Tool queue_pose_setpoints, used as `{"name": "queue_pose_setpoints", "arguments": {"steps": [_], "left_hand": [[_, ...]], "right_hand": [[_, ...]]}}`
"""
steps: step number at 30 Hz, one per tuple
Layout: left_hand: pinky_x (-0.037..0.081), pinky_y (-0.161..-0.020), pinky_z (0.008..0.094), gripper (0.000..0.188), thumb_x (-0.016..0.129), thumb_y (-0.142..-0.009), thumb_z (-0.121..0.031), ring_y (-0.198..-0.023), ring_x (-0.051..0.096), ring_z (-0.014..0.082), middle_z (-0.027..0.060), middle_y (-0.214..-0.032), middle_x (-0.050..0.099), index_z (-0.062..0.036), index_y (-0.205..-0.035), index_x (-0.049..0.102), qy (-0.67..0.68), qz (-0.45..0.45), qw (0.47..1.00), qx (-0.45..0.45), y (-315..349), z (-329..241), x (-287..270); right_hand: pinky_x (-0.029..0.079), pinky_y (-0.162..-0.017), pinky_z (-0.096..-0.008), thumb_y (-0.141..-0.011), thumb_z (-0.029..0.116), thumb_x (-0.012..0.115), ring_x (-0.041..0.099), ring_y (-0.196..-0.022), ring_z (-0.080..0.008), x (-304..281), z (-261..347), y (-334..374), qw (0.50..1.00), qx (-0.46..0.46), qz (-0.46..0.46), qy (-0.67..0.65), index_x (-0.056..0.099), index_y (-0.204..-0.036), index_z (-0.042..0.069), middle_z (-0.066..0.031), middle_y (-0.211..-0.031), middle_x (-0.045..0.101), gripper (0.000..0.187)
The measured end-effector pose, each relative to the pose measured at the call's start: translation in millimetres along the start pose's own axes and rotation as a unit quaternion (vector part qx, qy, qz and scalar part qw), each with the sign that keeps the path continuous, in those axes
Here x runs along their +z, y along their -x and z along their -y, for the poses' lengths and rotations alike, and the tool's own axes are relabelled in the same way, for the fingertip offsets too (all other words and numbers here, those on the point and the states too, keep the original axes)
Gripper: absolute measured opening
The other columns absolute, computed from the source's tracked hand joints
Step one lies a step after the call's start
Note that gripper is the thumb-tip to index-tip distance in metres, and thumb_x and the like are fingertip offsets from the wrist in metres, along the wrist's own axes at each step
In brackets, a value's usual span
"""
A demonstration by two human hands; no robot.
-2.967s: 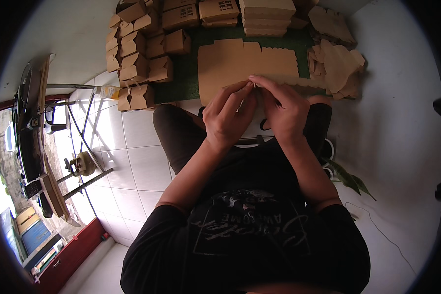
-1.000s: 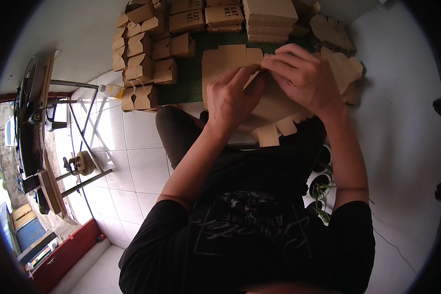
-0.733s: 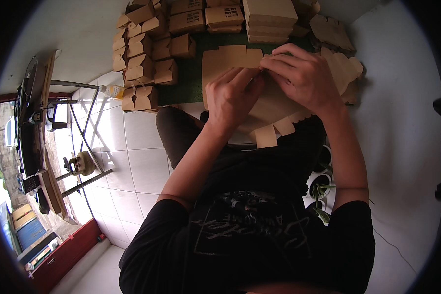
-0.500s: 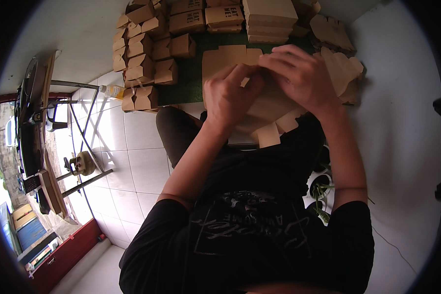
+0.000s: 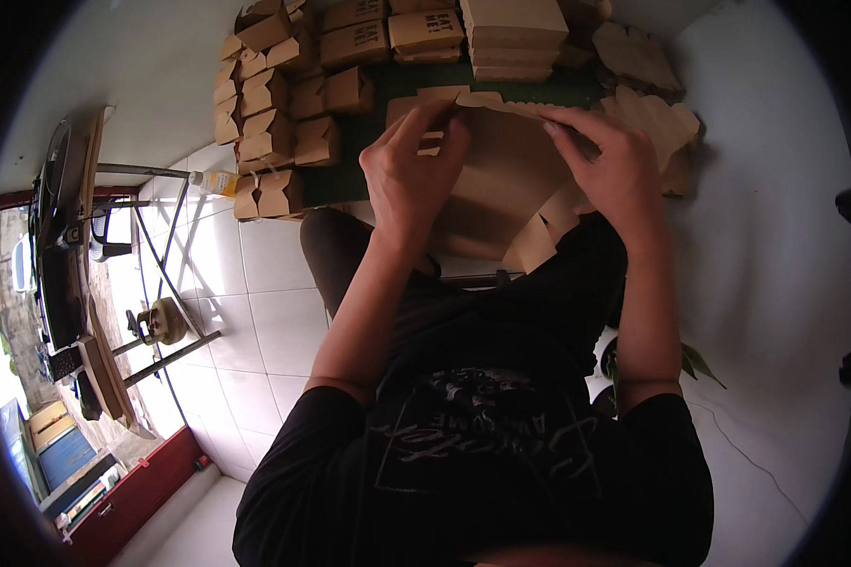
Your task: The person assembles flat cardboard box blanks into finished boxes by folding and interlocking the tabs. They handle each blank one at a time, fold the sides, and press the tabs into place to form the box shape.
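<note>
A brown cardboard box blank [image 5: 501, 175] hangs over my lap, partly unfolded, with a wavy far edge and loose flaps at its near right. My left hand [image 5: 408, 165] is closed in a pinch at the far edge, toward the left. On the right, my right hand [image 5: 610, 156] grips the same edge between thumb and fingers. The panel between the two hands is spread and slightly bent. Part of the blank's left side is hidden behind my left hand.
Small folded brown boxes [image 5: 267, 137] stand stacked at the far left on a green mat [image 5: 350, 175]. Larger printed boxes [image 5: 427, 36] and a pile of cardboard trays [image 5: 512, 42] are behind. Flat blanks [image 5: 638, 61] lie far right. A bottle [image 5: 216, 182] stands beside the small boxes.
My hands have moved apart, the left one leftward and the right one rightward and slightly down. The wavy edge between them is now spread and visible, with the panel raised.
</note>
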State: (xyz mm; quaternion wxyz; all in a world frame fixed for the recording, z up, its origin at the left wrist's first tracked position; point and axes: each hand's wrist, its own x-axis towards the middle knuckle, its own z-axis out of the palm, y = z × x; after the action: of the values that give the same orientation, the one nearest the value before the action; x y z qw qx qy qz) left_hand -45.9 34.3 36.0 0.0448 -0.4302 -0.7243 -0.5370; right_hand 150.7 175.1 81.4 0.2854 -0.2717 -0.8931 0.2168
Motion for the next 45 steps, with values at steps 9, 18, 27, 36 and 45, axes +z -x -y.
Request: {"name": "queue_pose_setpoints", "arguments": {"steps": [9,18,27,36,45], "left_hand": [[0.065,-0.072,0.0298,0.014,0.086,-0.092,-0.005,-0.082,0.087,0.0216,0.0110,-0.091,0.086,-0.0031,-0.106,0.088,-0.009,-0.045,0.999,-0.003,5,3,0],[0.062,-0.070,0.0294,0.009,0.086,-0.090,-0.003,-0.075,0.084,0.0188,0.0102,-0.082,0.082,-0.0018,-0.099,0.085,-0.030,-0.094,0.995,-0.018,1,24,-5],[0.063,-0.070,0.0303,0.006,0.084,-0.090,-0.003,-0.075,0.084,0.0197,0.0108,-0.083,0.082,-0.0006,-0.096,0.083,-0.037,-0.098,0.994,-0.011,0,31,-1],[0.066,-0.076,0.0300,0.014,0.084,-0.094,-0.008,-0.081,0.085,0.0181,0.0093,-0.091,0.086,-0.0011,-0.106,0.085,-0.022,-0.076,0.994,-0.079,0,41,-3],[0.060,-0.089,0.0401,0.035,0.081,-0.093,-0.007,-0.101,0.073,0.0243,0.0116,-0.110,0.072,-0.0028,-0.125,0.068,-0.063,-0.095,0.993,-0.041,11,47,7]], "right_hand": [[0.064,-0.084,-0.0338,-0.102,0.016,0.086,0.083,-0.094,-0.0237,3,5,3,1.000,-0.005,0.005,0.007,0.083,-0.131,0.016,-0.0067,-0.113,0.086,0.030],[0.058,-0.110,-0.0395,-0.105,0.021,0.085,0.071,-0.125,-0.0198,10,-41,26,0.949,0.136,-0.058,-0.279,0.067,-0.156,0.011,-0.0104,-0.149,0.069,0.055],[0.059,-0.108,-0.0365,-0.108,0.019,0.082,0.070,-0.127,-0.0167,40,-78,34,0.898,0.199,-0.071,-0.386,0.066,-0.156,0.006,-0.0105,-0.147,0.067,0.052],[0.059,-0.095,-0.0282,-0.107,0.021,0.085,0.077,-0.103,-0.0123,67,-74,38,0.907,0.213,-0.050,-0.360,0.077,-0.133,0.000,-0.0045,-0.107,0.082,0.035],[0.057,-0.079,-0.0226,-0.107,0.011,0.084,0.072,-0.090,-0.0045,83,-46,37,0.944,0.108,-0.172,-0.261,0.080,-0.116,-0.003,0.0005,-0.101,0.078,0.017]]}}
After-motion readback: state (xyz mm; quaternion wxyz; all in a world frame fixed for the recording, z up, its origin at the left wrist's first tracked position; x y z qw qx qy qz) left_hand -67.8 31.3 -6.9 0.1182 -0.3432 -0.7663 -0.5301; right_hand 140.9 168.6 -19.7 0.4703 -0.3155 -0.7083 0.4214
